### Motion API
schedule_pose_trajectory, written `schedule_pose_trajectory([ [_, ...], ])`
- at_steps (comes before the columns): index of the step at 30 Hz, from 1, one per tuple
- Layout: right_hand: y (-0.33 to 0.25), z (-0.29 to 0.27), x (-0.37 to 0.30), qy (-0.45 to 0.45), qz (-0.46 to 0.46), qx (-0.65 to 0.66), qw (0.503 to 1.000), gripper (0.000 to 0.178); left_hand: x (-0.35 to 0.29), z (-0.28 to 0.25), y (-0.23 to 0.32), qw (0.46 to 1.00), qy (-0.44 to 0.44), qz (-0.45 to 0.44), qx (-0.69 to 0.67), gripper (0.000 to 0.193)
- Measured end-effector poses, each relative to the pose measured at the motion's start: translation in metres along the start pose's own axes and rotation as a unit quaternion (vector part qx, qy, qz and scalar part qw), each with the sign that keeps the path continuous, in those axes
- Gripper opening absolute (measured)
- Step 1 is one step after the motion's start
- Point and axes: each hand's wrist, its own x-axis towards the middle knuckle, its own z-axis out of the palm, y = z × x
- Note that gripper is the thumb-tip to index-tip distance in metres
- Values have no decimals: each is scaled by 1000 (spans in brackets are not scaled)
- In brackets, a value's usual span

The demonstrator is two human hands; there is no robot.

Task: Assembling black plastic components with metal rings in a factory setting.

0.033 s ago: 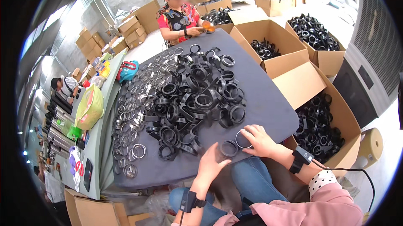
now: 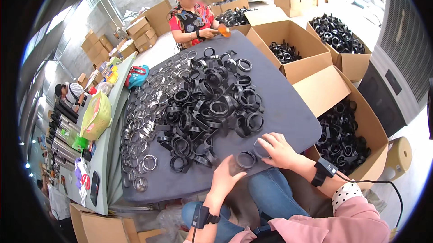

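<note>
At the near right edge of the grey-covered table (image 2: 288, 116), my left hand (image 2: 222, 179) curls its thumb and fingers around a black ring (image 2: 246, 167). My right hand (image 2: 280, 149), just to the right, grips a thin silver metal ring (image 2: 255, 151) by its far right side, close to the black one. Beyond both hands lies a heap of black rings (image 2: 209, 107), some with tabs sticking out. Many silver rings (image 2: 146, 128) are spread to the left of that heap.
Open cardboard boxes (image 2: 306, 69) of black parts line the right side. A person (image 2: 191, 20) works across the table. A side table (image 2: 115, 107) on the left bears a yellow-green basket (image 2: 96, 116), a phone (image 2: 94, 188) and scissors (image 2: 85, 181). A large grey appliance (image 2: 397, 49) stands right.
The silver ring in my right hand has turned slightly and shifted a little away from me. My left hand has barely moved. The person opposite has shifted the orange object they hold.
</note>
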Motion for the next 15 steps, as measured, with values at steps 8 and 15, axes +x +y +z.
schedule_pose_trajectory([
  [8, -15, -7, 7, 105, -142, -133, 975, 60, -9, 12, -12, 1000, 21, -13, 10, 47],
  [15, -38, 14, 19, 49, 25, 160, 986, 75, -13, 25, -28, 995, 76, 57, 30, 43],
])
